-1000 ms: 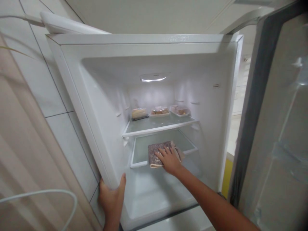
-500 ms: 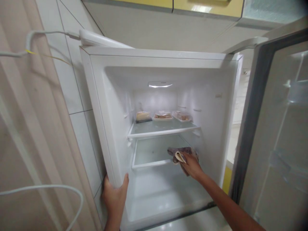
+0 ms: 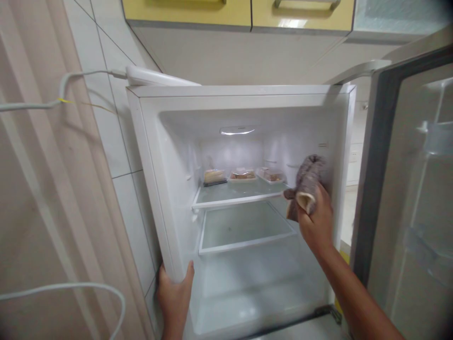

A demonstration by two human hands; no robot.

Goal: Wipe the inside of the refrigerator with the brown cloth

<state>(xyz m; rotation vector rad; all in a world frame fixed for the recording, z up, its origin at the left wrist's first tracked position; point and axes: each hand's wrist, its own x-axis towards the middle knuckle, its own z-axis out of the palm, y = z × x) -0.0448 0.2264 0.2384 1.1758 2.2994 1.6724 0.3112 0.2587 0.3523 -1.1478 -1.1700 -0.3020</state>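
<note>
My right hand (image 3: 319,224) holds a bunched brown-grey cloth (image 3: 307,182) with a pale underside, up by the right inner wall of the open refrigerator (image 3: 244,101). Whether the cloth touches that wall I cannot tell. Lower left, my left hand (image 3: 176,300) grips the front edge of the refrigerator's left side; its thumb lies inside and the other fingers are hidden behind. An upper glass shelf (image 3: 230,193) carries three food packs, among them a wrapped tray (image 3: 242,175) in the middle. Below it sits a second glass shelf (image 3: 244,231).
The refrigerator door (image 3: 380,179) stands swung out on the right. A white cable (image 3: 88,285) loops in front of a beige curtain-like surface (image 3: 42,212) at the left. Yellow cabinets (image 3: 191,14) hang overhead, and a tiled wall (image 3: 116,141) runs close along the left side.
My right hand has lifted the cloth from the lower shelf's front right, up and rightward to the right wall. My left hand keeps its hold; the view has shifted slightly.
</note>
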